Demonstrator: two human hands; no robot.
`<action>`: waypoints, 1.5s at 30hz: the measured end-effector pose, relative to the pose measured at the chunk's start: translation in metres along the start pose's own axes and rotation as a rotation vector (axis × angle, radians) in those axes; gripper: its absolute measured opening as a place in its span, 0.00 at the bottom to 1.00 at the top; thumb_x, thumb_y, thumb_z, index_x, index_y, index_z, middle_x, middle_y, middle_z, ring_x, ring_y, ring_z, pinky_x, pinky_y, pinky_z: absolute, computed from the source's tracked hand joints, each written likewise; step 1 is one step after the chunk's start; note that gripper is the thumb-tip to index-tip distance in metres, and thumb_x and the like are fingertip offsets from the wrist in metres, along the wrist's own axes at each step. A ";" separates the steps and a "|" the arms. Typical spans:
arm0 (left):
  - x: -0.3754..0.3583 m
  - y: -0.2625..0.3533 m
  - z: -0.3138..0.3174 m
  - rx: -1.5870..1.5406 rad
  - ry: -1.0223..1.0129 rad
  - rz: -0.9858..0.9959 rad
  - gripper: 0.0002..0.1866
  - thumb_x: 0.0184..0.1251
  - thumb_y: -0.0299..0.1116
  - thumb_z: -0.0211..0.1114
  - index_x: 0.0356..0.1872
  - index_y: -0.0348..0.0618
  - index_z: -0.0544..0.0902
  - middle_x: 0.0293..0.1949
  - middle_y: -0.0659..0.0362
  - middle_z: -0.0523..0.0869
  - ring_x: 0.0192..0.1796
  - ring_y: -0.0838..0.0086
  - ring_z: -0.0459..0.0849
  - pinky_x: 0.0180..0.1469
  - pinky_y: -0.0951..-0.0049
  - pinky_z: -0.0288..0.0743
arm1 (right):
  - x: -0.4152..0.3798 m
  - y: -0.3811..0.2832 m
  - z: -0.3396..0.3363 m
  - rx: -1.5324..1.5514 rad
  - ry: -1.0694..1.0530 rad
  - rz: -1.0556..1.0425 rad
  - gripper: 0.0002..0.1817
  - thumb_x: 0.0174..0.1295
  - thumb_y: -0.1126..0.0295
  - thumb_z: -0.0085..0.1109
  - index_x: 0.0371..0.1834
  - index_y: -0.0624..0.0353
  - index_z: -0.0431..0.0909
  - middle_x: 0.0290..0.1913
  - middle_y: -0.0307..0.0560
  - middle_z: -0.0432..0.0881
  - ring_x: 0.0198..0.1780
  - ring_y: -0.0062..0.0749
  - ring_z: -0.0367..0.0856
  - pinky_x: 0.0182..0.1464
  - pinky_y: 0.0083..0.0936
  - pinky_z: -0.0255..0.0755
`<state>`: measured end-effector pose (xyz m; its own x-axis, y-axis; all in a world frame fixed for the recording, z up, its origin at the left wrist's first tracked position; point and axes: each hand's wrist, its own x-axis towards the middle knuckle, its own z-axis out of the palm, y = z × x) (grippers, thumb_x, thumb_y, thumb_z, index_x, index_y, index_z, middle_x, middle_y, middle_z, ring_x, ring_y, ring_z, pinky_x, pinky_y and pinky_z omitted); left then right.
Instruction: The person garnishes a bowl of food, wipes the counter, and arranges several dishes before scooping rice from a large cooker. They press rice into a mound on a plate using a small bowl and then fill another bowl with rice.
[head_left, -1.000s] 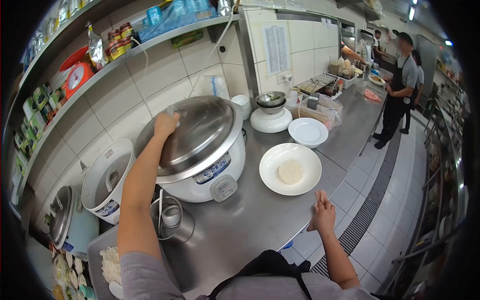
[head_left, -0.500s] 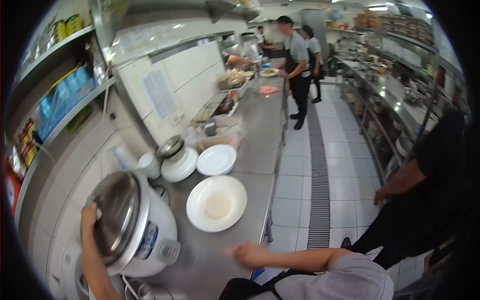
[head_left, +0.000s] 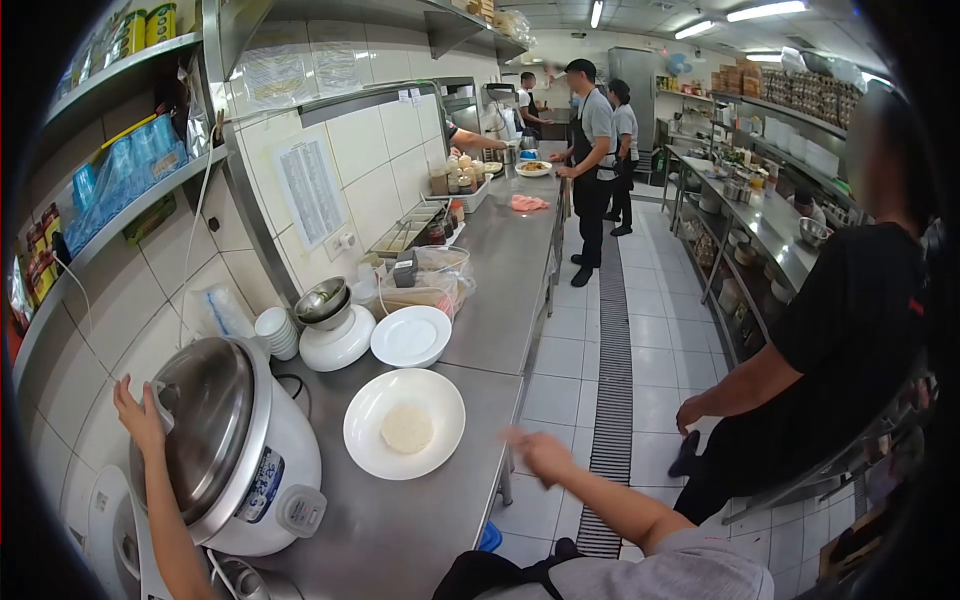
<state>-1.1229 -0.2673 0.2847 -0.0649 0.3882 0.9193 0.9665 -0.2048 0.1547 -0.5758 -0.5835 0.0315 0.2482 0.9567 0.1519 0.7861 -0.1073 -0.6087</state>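
A large white rice cooker [head_left: 285,470] with a shiny metal lid [head_left: 205,425] stands at the left of the counter, its lid on. My left hand [head_left: 140,415] is at the lid's handle [head_left: 163,402], with fingers spread apart rather than wrapped round it. To the cooker's right is a wide white bowl [head_left: 360,440] with a round, flat-topped mound of white rice [head_left: 407,429] in it. My right hand [head_left: 540,455] is raised past the counter's front edge, slightly blurred. Nothing shows in it, and one finger points left.
White plates [head_left: 411,337], metal bowls [head_left: 322,300] and stacked cups [head_left: 276,330] stand behind the bowl. A steel counter [head_left: 470,400] runs away from me. At right, a person in black [head_left: 830,330] stands close by. Other people work farther down the aisle, along a floor drain [head_left: 608,400].
My view has tilted up and shifted. My left hand's fingers have spread at the lid handle. My right hand has moved away from the counter, rightward and up.
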 end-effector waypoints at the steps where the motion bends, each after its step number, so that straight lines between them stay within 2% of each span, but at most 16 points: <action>1: 0.003 0.033 -0.015 -0.137 0.016 0.089 0.22 0.60 0.35 0.55 0.54 0.37 0.67 0.58 0.46 0.65 0.58 0.54 0.66 0.61 0.63 0.57 | 0.003 0.066 0.015 -0.279 -0.032 0.250 0.12 0.40 0.73 0.60 0.32 0.61 0.80 0.32 0.48 0.79 0.38 0.42 0.77 0.41 0.32 0.73; 2: 0.001 0.081 -0.036 -0.273 0.028 0.179 0.21 0.59 0.32 0.56 0.53 0.38 0.68 0.56 0.47 0.67 0.59 0.56 0.66 0.61 0.63 0.56 | 0.001 0.095 -0.018 -0.840 -0.647 -0.119 0.12 0.42 0.67 0.62 0.29 0.62 0.80 0.33 0.49 0.80 0.38 0.41 0.78 0.43 0.28 0.74; 4: -0.016 0.181 -0.077 -0.516 -0.155 0.269 0.19 0.54 0.24 0.56 0.49 0.38 0.71 0.53 0.49 0.70 0.56 0.57 0.68 0.60 0.65 0.58 | 0.005 0.105 -0.045 -0.798 -0.639 -0.152 0.12 0.46 0.63 0.60 0.26 0.62 0.80 0.34 0.49 0.80 0.38 0.42 0.79 0.42 0.24 0.73; 6: -0.050 0.269 -0.102 -0.818 -0.444 0.419 0.18 0.46 0.20 0.58 0.43 0.40 0.74 0.42 0.52 0.77 0.47 0.60 0.74 0.55 0.68 0.65 | 0.013 0.103 -0.057 0.131 0.033 0.502 0.14 0.49 0.61 0.56 0.28 0.61 0.80 0.37 0.49 0.80 0.40 0.37 0.79 0.42 0.23 0.72; 8: -0.105 0.339 -0.105 -1.048 -1.070 0.457 0.17 0.49 0.27 0.63 0.43 0.40 0.75 0.44 0.51 0.78 0.51 0.58 0.74 0.55 0.67 0.65 | 0.026 0.078 -0.067 0.484 0.229 0.269 0.14 0.53 0.61 0.54 0.34 0.60 0.80 0.35 0.48 0.81 0.37 0.33 0.79 0.40 0.26 0.72; 10: -0.167 0.407 -0.094 -1.121 -1.320 0.692 0.31 0.52 0.40 0.64 0.57 0.41 0.66 0.57 0.46 0.68 0.59 0.55 0.67 0.61 0.63 0.59 | 0.041 0.060 -0.070 0.851 0.173 0.158 0.19 0.61 0.60 0.46 0.47 0.63 0.73 0.45 0.48 0.78 0.43 0.30 0.75 0.45 0.25 0.70; 12: -0.248 0.463 -0.066 -1.140 -1.154 0.464 0.32 0.55 0.39 0.62 0.60 0.41 0.61 0.60 0.45 0.64 0.62 0.55 0.64 0.63 0.64 0.56 | 0.043 0.037 -0.081 1.337 0.085 -0.017 0.24 0.66 0.58 0.39 0.59 0.64 0.62 0.58 0.52 0.68 0.56 0.35 0.68 0.57 0.28 0.62; 14: -0.308 0.520 -0.036 -1.259 -0.949 0.201 0.32 0.54 0.35 0.61 0.60 0.41 0.61 0.58 0.45 0.65 0.61 0.55 0.64 0.62 0.63 0.57 | 0.035 0.040 -0.068 1.330 0.080 -0.105 0.27 0.67 0.58 0.37 0.65 0.64 0.52 0.65 0.53 0.58 0.66 0.38 0.55 0.65 0.29 0.49; 16: -0.338 0.535 -0.008 -1.251 -1.067 0.117 0.33 0.53 0.34 0.60 0.61 0.42 0.60 0.58 0.45 0.65 0.59 0.51 0.65 0.61 0.61 0.57 | 0.033 0.079 -0.074 1.256 0.091 -0.073 0.32 0.65 0.55 0.40 0.65 0.66 0.50 0.66 0.56 0.55 0.68 0.42 0.50 0.67 0.30 0.44; 18: -0.341 0.548 0.015 -1.255 -1.178 0.042 0.34 0.51 0.32 0.60 0.62 0.43 0.60 0.58 0.44 0.64 0.57 0.48 0.66 0.61 0.58 0.57 | 0.026 0.130 -0.105 0.465 -0.082 -0.003 0.32 0.61 0.53 0.48 0.63 0.64 0.57 0.64 0.60 0.58 0.66 0.47 0.55 0.65 0.31 0.50; 20: -0.326 0.552 0.038 -0.814 -0.948 0.229 0.36 0.48 0.31 0.61 0.62 0.46 0.59 0.57 0.45 0.65 0.54 0.47 0.68 0.58 0.57 0.60 | 0.013 0.191 -0.121 0.182 -0.168 0.000 0.30 0.55 0.53 0.56 0.56 0.60 0.67 0.60 0.61 0.64 0.60 0.50 0.64 0.60 0.32 0.59; 24: -0.311 0.572 0.106 -0.144 -1.034 -0.014 0.37 0.52 0.46 0.59 0.64 0.49 0.58 0.65 0.43 0.54 0.66 0.43 0.51 0.63 0.43 0.45 | -0.008 0.257 -0.158 0.217 -0.155 0.173 0.23 0.53 0.56 0.58 0.48 0.59 0.75 0.49 0.57 0.74 0.50 0.47 0.74 0.52 0.32 0.68; 28: -0.326 0.590 0.164 -0.050 -0.995 -0.076 0.37 0.54 0.51 0.57 0.65 0.49 0.57 0.67 0.44 0.48 0.68 0.42 0.41 0.63 0.38 0.33 | -0.015 0.305 -0.164 0.361 -0.191 0.368 0.23 0.53 0.58 0.60 0.47 0.61 0.76 0.40 0.56 0.79 0.41 0.42 0.79 0.44 0.29 0.72; 32: -0.322 0.604 0.194 -0.056 -0.783 -0.011 0.36 0.53 0.50 0.58 0.62 0.44 0.61 0.65 0.45 0.54 0.67 0.48 0.48 0.64 0.45 0.40 | 0.013 0.314 -0.173 0.417 -0.214 0.442 0.22 0.52 0.60 0.62 0.47 0.63 0.75 0.35 0.56 0.80 0.34 0.32 0.80 0.36 0.23 0.73; 39: -0.313 0.659 0.270 -0.335 -0.829 0.084 0.26 0.52 0.32 0.58 0.56 0.42 0.68 0.56 0.49 0.68 0.56 0.54 0.67 0.57 0.58 0.62 | 0.149 0.393 -0.189 0.301 -0.473 0.252 0.23 0.54 0.55 0.57 0.48 0.57 0.75 0.39 0.56 0.79 0.40 0.43 0.78 0.43 0.30 0.71; 45: -0.285 0.755 0.365 -0.544 -0.808 -0.078 0.24 0.49 0.24 0.57 0.52 0.39 0.68 0.48 0.48 0.71 0.52 0.53 0.69 0.54 0.61 0.64 | 0.320 0.420 -0.244 0.159 -0.522 0.094 0.23 0.55 0.56 0.56 0.50 0.59 0.73 0.42 0.57 0.78 0.44 0.48 0.76 0.48 0.33 0.69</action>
<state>-0.2837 -0.2049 0.0072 0.2622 0.8754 0.4061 0.7067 -0.4607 0.5370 -0.0281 -0.3882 0.0141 -0.0323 0.9564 -0.2902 0.6688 -0.1951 -0.7174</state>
